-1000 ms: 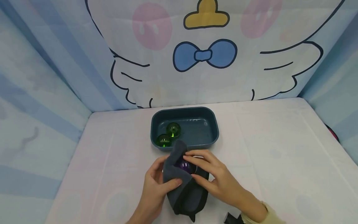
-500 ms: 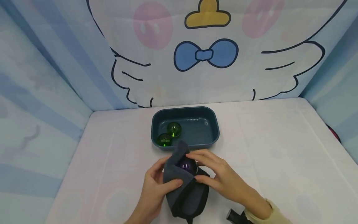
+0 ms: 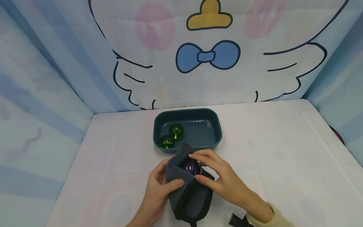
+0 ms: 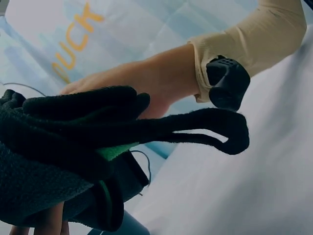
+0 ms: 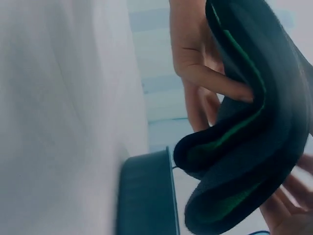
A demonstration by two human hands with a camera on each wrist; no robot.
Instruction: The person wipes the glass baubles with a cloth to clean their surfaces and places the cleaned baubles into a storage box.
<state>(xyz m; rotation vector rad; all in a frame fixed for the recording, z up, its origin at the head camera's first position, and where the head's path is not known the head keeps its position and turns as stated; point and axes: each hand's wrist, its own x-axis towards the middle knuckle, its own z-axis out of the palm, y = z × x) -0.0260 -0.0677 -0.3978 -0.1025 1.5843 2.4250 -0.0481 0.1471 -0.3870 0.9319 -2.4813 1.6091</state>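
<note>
A folded grey cloth with black edging stands upright between the two hands, just in front of the tray. My left hand grips it from the left, thumb pressed on the near face. A shiny purple ball nestles in the upper fold, partly covered. My right hand pinches the ball from the right, fingers over the top and thumb below. The left wrist view shows the hanging loop of the cloth; the right wrist view shows green on the inner layers of the cloth.
Behind the hands a dark teal tray stands on the white tabletop. Two clear green balls lie in its left half. A black wrist device sits by the right sleeve. Printed curtains enclose the table's back and sides.
The purple ball shows a little more above the fold, and my right hand has shifted slightly right. My left hand keeps its grip on the cloth. The tray and green balls stay put.
</note>
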